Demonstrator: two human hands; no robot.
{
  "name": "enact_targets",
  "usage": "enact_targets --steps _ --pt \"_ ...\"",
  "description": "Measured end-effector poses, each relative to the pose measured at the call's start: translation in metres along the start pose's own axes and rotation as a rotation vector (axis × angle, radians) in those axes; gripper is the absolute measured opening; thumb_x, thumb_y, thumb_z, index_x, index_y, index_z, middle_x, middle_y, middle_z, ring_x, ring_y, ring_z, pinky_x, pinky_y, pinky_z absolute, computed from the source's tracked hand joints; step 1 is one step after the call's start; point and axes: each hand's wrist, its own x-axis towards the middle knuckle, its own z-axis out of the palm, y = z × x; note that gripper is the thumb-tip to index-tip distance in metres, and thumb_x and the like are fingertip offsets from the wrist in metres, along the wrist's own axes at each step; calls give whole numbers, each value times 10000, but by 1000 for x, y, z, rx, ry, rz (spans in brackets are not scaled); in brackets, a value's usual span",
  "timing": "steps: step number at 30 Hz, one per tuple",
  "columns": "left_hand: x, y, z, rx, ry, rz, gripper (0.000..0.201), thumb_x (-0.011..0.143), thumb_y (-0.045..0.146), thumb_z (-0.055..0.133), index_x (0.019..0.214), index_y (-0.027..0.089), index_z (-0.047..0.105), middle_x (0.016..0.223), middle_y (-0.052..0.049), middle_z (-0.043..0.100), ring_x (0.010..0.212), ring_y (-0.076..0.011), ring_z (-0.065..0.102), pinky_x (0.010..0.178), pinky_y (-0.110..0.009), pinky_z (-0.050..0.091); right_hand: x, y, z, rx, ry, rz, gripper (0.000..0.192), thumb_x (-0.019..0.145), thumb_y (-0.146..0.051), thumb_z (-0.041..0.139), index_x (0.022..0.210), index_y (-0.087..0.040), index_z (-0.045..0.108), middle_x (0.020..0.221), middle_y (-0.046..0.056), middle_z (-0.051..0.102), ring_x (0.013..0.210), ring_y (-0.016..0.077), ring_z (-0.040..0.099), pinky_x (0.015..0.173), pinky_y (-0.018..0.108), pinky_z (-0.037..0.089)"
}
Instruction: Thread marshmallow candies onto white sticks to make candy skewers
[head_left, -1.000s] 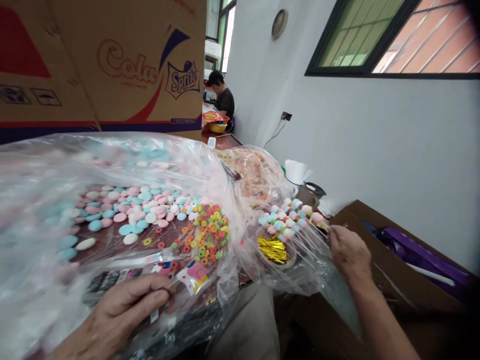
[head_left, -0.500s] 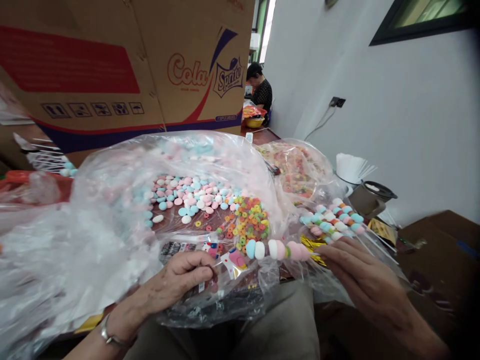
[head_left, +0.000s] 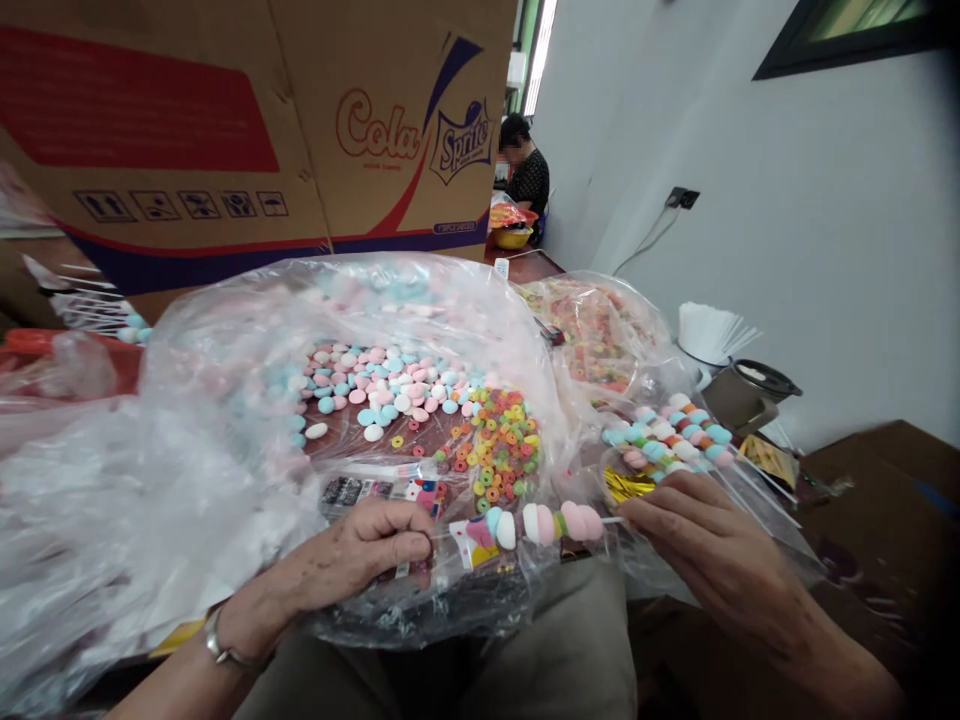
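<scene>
My left hand (head_left: 367, 550) is closed, with thumb and fingers pinching the end of a clear printed plastic bag (head_left: 471, 548). My right hand (head_left: 712, 550) grips the thin white stick of a candy skewer (head_left: 566, 523) threaded with pink, white and blue pieces and a few small rings. The skewer lies level between the hands, its blue end at the printed part of the bag; how far inside it reaches I cannot tell. Below my left hand lies a stack of printed bags (head_left: 356, 495). Gold twist ties (head_left: 628, 485) lie beside my right fingers.
A large open plastic bag spills pastel candies (head_left: 401, 385) and ring candies (head_left: 499, 440) onto the table. Finished skewers (head_left: 675, 435) lie at right near a grey jug (head_left: 739, 395) and white sticks (head_left: 712, 335). A cardboard box (head_left: 225, 110) stands behind; another person (head_left: 527, 180) sits farther back.
The candy skewer and my right hand have moved left and slightly down, so the blue end now overlaps the bag's printed part more. My left hand has barely moved.
</scene>
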Motion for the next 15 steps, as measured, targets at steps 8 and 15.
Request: enact_targets --steps 8,15 --pt "1 -4 -2 -38 28 -28 283 909 408 600 788 170 693 722 -2 710 667 -133 550 629 -217 403 2 0 1 -27 0 -14 258 997 -145 467 1112 -240 677 860 38 734 764 185 608 838 363 497" --pt "5 2 2 0 55 -41 285 913 395 575 751 181 673 686 7 681 629 -128 507 575 -217 358 11 -4 1 -55 0 -77 262 987 -97 473 1139 -222 647 882 40 735 781 187 582 819 355 466"
